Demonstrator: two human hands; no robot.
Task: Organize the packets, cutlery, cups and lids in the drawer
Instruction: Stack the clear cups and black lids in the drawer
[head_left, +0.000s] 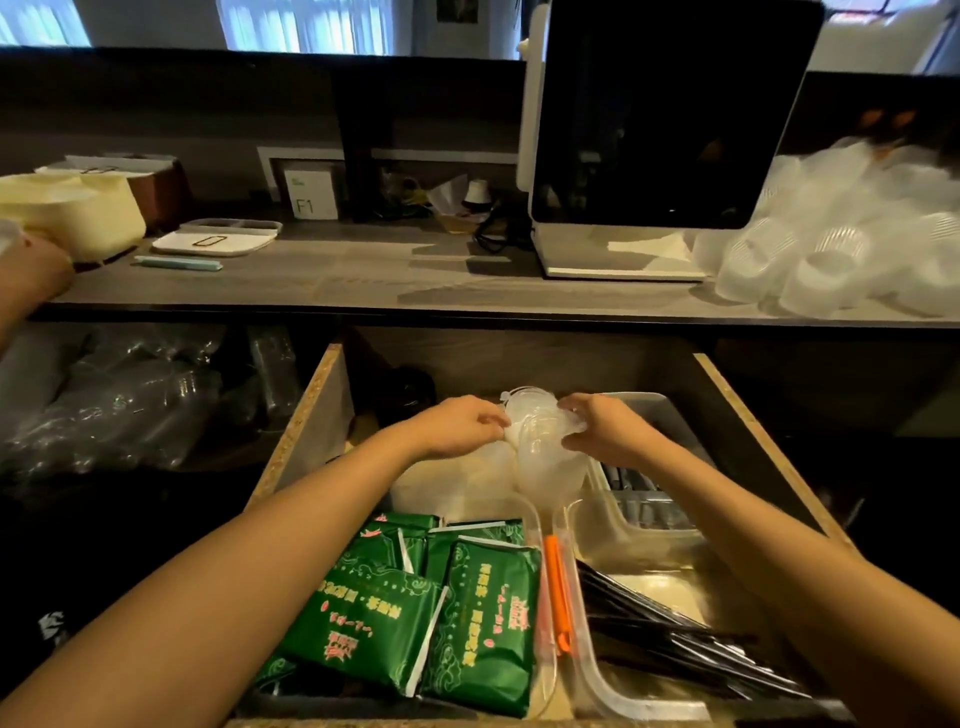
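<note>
Green packets (415, 608) lie nearest me, packed in a clear tray at the front of the drawer (306, 441), below and left of where I grip. Further in, my left hand (457, 423) pinches one side of a clear plastic cup (545, 457) and my right hand (605, 426) clasps its rim from the other side, both grasping it above the drawer's middle. Right of that grip, an orange utensil (558, 592), then black cutlery (675, 639) in another tray.
</note>
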